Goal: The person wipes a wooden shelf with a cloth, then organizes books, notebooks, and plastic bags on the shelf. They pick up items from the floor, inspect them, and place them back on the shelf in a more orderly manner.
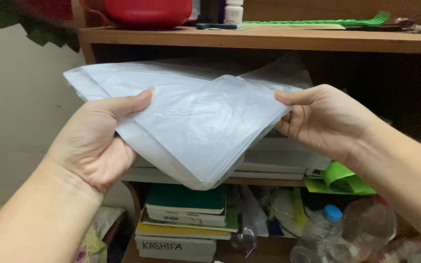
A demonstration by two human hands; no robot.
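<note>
Plastic bag (191,122), translucent white, is held up before the shelf (269,39), already folded over. Left hand (93,141) pinches one edge, right hand (325,119) the opposite corner; perhaps more folds remain, hard to tell.

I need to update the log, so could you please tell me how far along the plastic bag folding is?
The translucent plastic bag already shows a folded corner. The left hand and right hand pinch opposite edges before the shelf. It is still wide, so more folds look left.

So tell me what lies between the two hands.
In the head view, only the folded translucent plastic bag spans between the left hand and the right hand, which both grip it.
</note>
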